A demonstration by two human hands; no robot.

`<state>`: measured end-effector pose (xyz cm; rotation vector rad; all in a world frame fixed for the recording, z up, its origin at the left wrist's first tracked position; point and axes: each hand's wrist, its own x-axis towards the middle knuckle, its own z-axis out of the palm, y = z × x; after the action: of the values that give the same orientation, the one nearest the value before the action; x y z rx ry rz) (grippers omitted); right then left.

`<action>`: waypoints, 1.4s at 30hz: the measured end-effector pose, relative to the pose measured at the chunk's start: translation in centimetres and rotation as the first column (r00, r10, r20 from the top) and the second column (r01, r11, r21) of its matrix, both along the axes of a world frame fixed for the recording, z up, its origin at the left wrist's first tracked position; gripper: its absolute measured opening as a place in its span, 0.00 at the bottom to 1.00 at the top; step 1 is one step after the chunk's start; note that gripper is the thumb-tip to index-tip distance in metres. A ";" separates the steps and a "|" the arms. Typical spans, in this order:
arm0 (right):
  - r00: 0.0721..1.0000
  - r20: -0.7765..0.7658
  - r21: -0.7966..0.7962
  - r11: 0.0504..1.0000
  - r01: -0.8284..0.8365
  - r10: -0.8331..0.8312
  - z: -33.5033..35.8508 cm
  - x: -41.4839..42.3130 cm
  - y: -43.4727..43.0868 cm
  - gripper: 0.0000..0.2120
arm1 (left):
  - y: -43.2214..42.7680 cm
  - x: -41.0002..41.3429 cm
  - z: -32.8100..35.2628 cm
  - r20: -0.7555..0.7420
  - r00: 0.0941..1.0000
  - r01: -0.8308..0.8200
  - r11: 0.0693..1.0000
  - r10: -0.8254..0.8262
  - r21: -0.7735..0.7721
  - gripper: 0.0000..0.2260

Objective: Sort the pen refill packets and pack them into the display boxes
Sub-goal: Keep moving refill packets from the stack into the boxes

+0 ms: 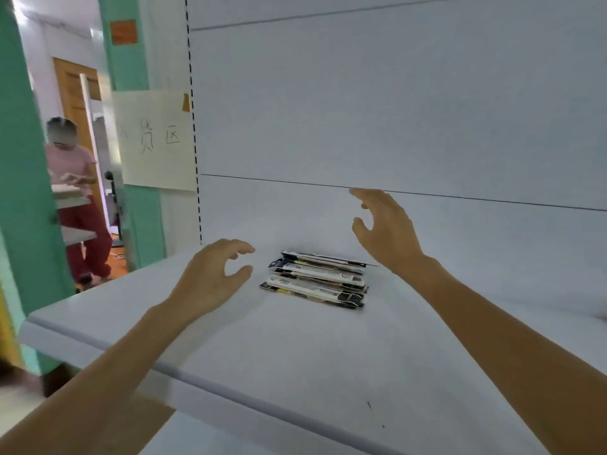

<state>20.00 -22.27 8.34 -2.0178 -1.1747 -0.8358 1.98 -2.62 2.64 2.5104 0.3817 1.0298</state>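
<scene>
Head view puts the stack of pen refill packets (317, 279) at the centre of the frame, lying flat on the white shelf (295, 362). Your left hand (213, 274) hovers just left of the stack, fingers loosely curled and holding nothing. Your right hand (384, 228) hangs above and behind the stack's right end, fingers spread, likewise empty. You seem to be at the pick-up step, before any sorting. No display box shows in frame, so next you need to take the stack by its ends and find the boxes. The packet print is too blurred to tell types apart.
</scene>
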 end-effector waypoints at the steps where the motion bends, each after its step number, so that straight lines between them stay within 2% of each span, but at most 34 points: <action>1: 0.999 0.013 0.004 0.999 0.034 -0.035 0.0 0.2 -0.2 0.21 | 0.5 0.8 0.1 -0.020 0.999 0.043 0.999 -0.043 -0.008 0.11; 3: 0.995 0.013 0.000 0.995 0.100 -0.100 -0.4 0.4 -0.9 0.20 | 1.0 2.5 0.6 -0.111 0.983 0.140 0.990 -0.143 -0.033 0.07; 5: 0.985 -0.042 -0.015 0.986 0.166 -0.166 -1.0 0.6 -1.5 0.19 | 0.8 4.6 0.7 -0.265 0.941 0.218 0.976 -0.212 -0.008 0.04; 7: 0.969 -0.120 -0.041 0.976 0.212 -0.216 -2.4 0.1 -1.6 0.18 | 0.1 6.6 0.2 -0.411 0.892 0.257 0.959 -0.186 0.123 0.09; 9: 0.958 -0.157 -0.084 0.970 0.229 -0.240 -4.5 -0.8 -1.5 0.18 | -0.4 8.1 -0.8 -0.461 0.872 0.295 0.927 -0.162 0.233 0.13; 10: 0.956 -0.163 -0.104 0.968 0.228 -0.243 -5.7 -1.2 -1.5 0.18 | -0.5 8.5 -1.2 -0.461 0.869 0.314 0.921 -0.182 0.230 0.13; 13: 0.950 -0.200 -0.129 0.968 0.216 -0.238 -7.8 -1.4 -2.1 0.16 | 0.1 9.2 -2.1 -0.434 0.868 0.349 0.918 -0.241 0.189 0.13; 15: 0.953 -0.210 -0.073 0.976 0.207 -0.218 -8.3 -0.9 -2.4 0.13 | 0.6 9.2 -2.3 -0.426 0.870 0.343 0.925 -0.248 0.161 0.11; 18: 0.957 -0.227 -0.022 0.984 0.180 -0.180 -8.7 -0.4 -2.2 0.10 | 1.0 9.0 -2.6 -0.375 0.867 0.336 0.941 -0.327 -0.044 0.04; 21: 0.967 -0.221 -0.036 0.992 0.123 -0.128 -8.8 -0.4 -1.5 0.10 | 1.2 8.9 -2.8 -0.343 0.875 0.316 0.939 -0.343 -0.132 0.02; 26: 0.974 -0.221 -0.092 0.995 0.033 -0.053 -8.9 -1.0 -1.2 0.07 | 0.8 8.6 -2.4 -0.323 0.906 0.237 0.960 -0.275 -0.151 0.05; 30: 0.963 -0.258 -0.096 0.994 0.051 -0.075 -9.1 -1.3 -1.4 0.07 | 0.5 8.2 -2.4 -0.315 0.928 0.171 0.979 -0.198 -0.112 0.08; 32: 0.957 -0.273 -0.123 0.990 0.070 -0.102 -9.1 -1.4 -1.4 0.08 | 0.5 8.3 -2.4 -0.265 0.950 0.138 0.984 -0.163 -0.109 0.10; 34: 0.950 -0.289 -0.137 0.987 0.086 -0.123 -9.0 -1.6 -1.4 0.06 | 0.2 8.3 -1.9 -0.147 0.973 0.155 0.976 -0.177 -0.151 0.10; 37: 0.937 -0.324 -0.133 0.987 0.090 -0.129 -8.4 -2.2 -1.0 0.08 | -1.4 8.1 -0.9 0.024 0.963 0.262 0.907 -0.269 -0.331 0.08; 40: 0.938 -0.318 -0.168 0.982 0.089 -0.140 -8.0 -3.2 0.1 0.16 | -2.8 8.1 -0.7 0.058 0.925 0.353 0.793 -0.375 -0.496 0.07; 42: 0.929 -0.354 -0.111 0.991 0.077 -0.112 -7.7 -3.7 0.6 0.16 | -3.4 7.9 -0.6 0.062 0.886 0.400 0.689 -0.460 -0.605 0.03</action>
<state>16.27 -21.65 0.66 -2.2038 -0.9285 -0.4316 9.91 -5.99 2.08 1.9186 0.0982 0.4868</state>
